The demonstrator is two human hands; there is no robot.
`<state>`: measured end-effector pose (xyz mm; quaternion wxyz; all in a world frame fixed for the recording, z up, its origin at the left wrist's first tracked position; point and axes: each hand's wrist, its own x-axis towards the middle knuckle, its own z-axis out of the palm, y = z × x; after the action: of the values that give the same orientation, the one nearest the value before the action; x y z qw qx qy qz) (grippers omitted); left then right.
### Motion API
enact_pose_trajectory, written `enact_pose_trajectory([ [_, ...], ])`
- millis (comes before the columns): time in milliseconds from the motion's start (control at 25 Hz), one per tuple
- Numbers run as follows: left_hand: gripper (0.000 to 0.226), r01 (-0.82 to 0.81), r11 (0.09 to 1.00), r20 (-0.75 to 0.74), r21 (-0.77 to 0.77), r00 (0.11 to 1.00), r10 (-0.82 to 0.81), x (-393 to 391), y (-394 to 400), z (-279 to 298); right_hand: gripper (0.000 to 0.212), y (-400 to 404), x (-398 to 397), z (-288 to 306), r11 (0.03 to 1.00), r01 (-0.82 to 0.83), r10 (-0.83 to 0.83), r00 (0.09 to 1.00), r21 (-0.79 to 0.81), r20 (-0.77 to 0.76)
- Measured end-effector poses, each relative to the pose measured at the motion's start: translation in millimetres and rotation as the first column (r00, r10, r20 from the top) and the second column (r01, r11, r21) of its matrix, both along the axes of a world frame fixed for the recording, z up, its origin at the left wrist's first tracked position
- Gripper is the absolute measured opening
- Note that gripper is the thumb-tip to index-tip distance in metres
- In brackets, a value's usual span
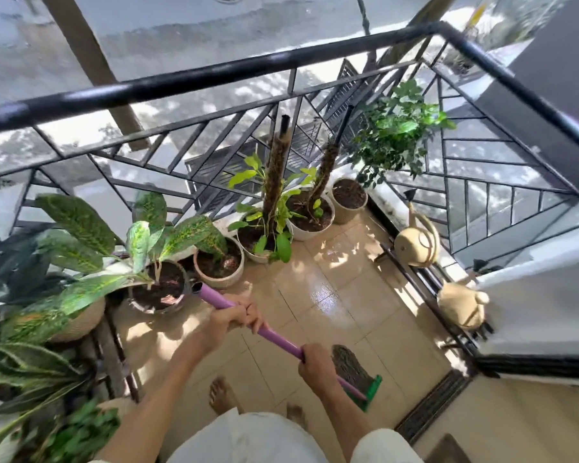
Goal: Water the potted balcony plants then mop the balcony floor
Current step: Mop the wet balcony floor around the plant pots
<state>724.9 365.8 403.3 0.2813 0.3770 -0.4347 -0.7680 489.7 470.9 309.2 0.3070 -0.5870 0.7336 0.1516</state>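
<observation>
Two hands grip the purple mop (274, 340) handle: left hand (234, 317) high near the pots (219, 265), right hand (316, 364) lower, just above the green head on the wet floor (328, 289). No writing is legible.

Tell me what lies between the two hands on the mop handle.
Only a bare stretch of the purple mop handle shows between the left hand and the right hand, in the head view.
</observation>
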Motion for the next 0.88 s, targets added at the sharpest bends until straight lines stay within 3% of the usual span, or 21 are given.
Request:
enact_pose_trajectory([
  [160,0.018,-0.014,0.998,-0.076,0.064,0.997,0.019,-11.6,-5.1,-0.2,0.027,-13.9,-16.8,5.7,1.0,-0.025,0.026,0.999,0.006,-0.037],
  [360,0.021,-0.061,0.996,-0.117,-0.063,0.992,0.053,-9.0,-22.9,27.6,0.029,-72.9,-17.9,34.8,0.998,-0.052,0.05,0.997,-0.038,-0.06],
  [520,0.03,-0.141,0.965,-0.064,-0.22,0.989,0.13,-9.4,-30.7,39.1,0.027,-126.0,-20.5,54.2,0.981,-0.167,0.159,0.983,-0.095,-0.088],
  [600,0.048,-0.178,0.945,-0.004,-0.273,0.983,0.184,-15.9,-37.4,43.0,0.026,-154.2,-21.4,62.8,0.968,-0.218,0.206,0.974,-0.124,-0.098],
  [680,0.06,-0.187,0.94,0.051,-0.286,0.976,0.21,-28.8,-47.9,42.1,0.028,-180.0,-30.7,67.5,0.962,-0.235,0.221,0.969,-0.139,-0.111],
  [880,0.057,-0.268,0.939,0.059,-0.217,0.956,0.286,-89.2,-90.3,20.3,0.031,-254.8,-97.2,58.0,0.926,-0.351,0.325,0.929,-0.138,-0.178],
])
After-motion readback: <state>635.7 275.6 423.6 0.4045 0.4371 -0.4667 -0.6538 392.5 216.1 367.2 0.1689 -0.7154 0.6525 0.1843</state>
